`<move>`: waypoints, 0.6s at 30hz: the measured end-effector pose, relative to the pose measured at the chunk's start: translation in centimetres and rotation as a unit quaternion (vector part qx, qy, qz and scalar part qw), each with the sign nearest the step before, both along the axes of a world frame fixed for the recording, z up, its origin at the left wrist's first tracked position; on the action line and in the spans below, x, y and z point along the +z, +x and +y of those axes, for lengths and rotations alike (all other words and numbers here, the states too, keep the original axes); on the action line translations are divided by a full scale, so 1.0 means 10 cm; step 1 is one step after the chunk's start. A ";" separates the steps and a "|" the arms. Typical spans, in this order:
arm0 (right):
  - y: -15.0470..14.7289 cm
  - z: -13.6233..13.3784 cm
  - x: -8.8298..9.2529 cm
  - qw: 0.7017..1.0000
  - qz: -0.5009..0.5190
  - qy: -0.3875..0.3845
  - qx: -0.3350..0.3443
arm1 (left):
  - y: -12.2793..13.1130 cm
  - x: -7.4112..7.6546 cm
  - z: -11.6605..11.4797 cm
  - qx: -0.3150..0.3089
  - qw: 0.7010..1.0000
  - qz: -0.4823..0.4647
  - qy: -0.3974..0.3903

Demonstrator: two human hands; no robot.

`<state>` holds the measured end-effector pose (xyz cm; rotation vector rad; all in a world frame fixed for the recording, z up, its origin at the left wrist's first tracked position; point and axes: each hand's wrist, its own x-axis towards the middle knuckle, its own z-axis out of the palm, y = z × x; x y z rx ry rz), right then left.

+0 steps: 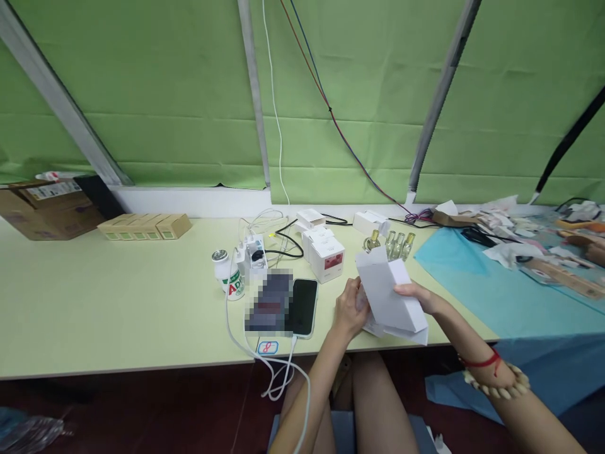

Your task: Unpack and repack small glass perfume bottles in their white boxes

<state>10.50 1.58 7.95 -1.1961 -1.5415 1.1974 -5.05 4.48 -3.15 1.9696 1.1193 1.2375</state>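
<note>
White carton (392, 293) was held right of the phone (306, 309)

Its end flaps hung loose; its inside was hidden. The right hand (418, 296) pinched the carton's wall under the thumb. The left hand (350, 309) curled at its side, its exact grip impossible to tell. White boxes (327, 260) stood just behind the phone, glass bottles (398, 246) behind it and rightward, a white can (227, 275) to its left, contents unseen.

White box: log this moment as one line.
right hand: holding white box; left hand: at its left side; beyond: small bottles; leftward: phone
</note>
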 end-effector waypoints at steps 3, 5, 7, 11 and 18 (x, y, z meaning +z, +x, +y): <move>-0.08 0.04 0.00 0.995 -0.005 -0.038 0.088 | 0.00 -0.03 0.01 -0.006 1.000 0.006 0.002; -0.12 0.06 -0.01 0.996 -0.008 -0.011 0.092 | 0.00 -0.06 0.02 0.006 1.000 -0.006 0.005; -0.13 0.06 0.00 0.994 -0.021 0.026 0.100 | 0.01 -0.08 0.03 0.021 0.999 -0.016 0.020; -0.09 0.02 0.08 0.986 -0.030 0.086 0.141 | 0.03 -0.08 0.03 0.042 0.998 0.007 0.044; 0.09 0.13 0.05 0.992 -0.069 0.108 0.018 | 0.02 0.05 0.01 0.048 0.998 0.013 0.026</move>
